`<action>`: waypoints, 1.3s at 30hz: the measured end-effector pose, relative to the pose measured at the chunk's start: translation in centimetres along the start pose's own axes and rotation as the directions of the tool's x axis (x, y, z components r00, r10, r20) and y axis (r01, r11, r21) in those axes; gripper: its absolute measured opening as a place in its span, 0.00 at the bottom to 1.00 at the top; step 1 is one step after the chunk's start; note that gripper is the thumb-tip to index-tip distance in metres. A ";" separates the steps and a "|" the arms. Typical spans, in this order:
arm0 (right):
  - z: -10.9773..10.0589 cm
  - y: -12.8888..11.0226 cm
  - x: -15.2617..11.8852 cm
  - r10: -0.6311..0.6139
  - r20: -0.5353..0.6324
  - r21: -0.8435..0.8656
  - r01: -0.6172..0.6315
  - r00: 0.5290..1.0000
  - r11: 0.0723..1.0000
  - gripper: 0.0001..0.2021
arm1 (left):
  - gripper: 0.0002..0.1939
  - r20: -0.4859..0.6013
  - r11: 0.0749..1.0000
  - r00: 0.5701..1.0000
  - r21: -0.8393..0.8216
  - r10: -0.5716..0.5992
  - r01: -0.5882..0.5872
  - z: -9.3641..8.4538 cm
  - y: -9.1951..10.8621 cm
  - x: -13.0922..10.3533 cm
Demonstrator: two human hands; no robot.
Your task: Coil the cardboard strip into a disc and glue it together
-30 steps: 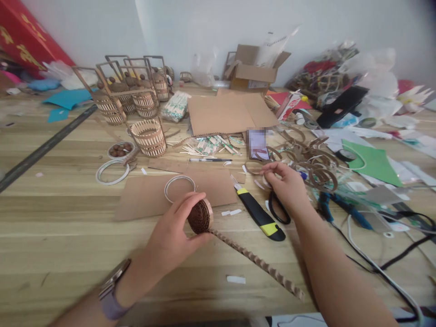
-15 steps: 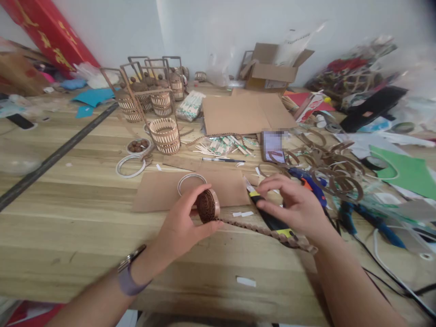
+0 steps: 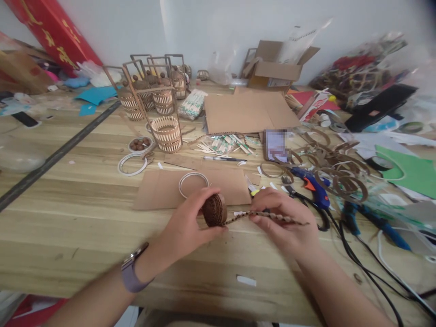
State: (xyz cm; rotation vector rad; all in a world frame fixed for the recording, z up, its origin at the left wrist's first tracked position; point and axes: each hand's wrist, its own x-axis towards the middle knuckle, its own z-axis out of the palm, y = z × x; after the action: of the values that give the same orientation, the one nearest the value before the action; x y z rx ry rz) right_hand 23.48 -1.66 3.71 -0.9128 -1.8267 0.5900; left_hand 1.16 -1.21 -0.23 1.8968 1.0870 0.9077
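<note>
My left hand [image 3: 192, 218] grips a brown coil of corrugated cardboard [image 3: 215, 210] between thumb and fingers, its spiral side partly facing me. A loose corrugated strip [image 3: 282, 217] runs from the coil's lower edge to the right. My right hand [image 3: 282, 222] pinches this strip between thumb and fingers, and the free end sticks out past them. Behind the coil, a white ring [image 3: 194, 174] lies on a flat cardboard piece [image 3: 160, 190]. A utility knife [image 3: 254, 192] is mostly hidden behind my right hand.
Small lantern-like baskets [image 3: 165, 134] stand at the back left beside a bowl of brown balls [image 3: 140, 144]. On the right lie a blue glue gun [image 3: 315, 186], pliers [image 3: 378, 222], cables and cardboard rings [image 3: 347, 188]. A phone [image 3: 275, 145] and pen [image 3: 225, 159] lie beyond my hands.
My right hand has closed on the loose strip, which has risen and straightened. The coil stays in my left hand, slightly further right. The view has shifted a little.
</note>
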 end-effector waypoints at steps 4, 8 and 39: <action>0.4 0.7 -0.1 0.114 -0.006 0.053 -0.114 0.993 0.992 0.07 | 0.35 0.040 0.986 0.990 0.100 0.133 -0.137 0.2 0.0 -0.3; 0.9 1.2 -0.2 0.230 0.004 0.105 -0.229 0.973 0.968 0.11 | 0.36 0.071 0.956 0.975 0.193 0.210 -0.220 0.4 0.0 -0.3; 3.2 1.0 -0.7 0.535 0.195 -0.047 -0.537 0.822 0.842 0.13 | 0.40 0.046 0.825 0.924 0.435 0.379 -0.360 1.0 -1.6 -0.3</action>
State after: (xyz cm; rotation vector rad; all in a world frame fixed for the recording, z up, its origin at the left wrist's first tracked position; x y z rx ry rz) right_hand 21.06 -1.58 1.27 -1.4234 -1.7303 1.0752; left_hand 1.26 -1.20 -2.12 2.5394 1.0249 0.9742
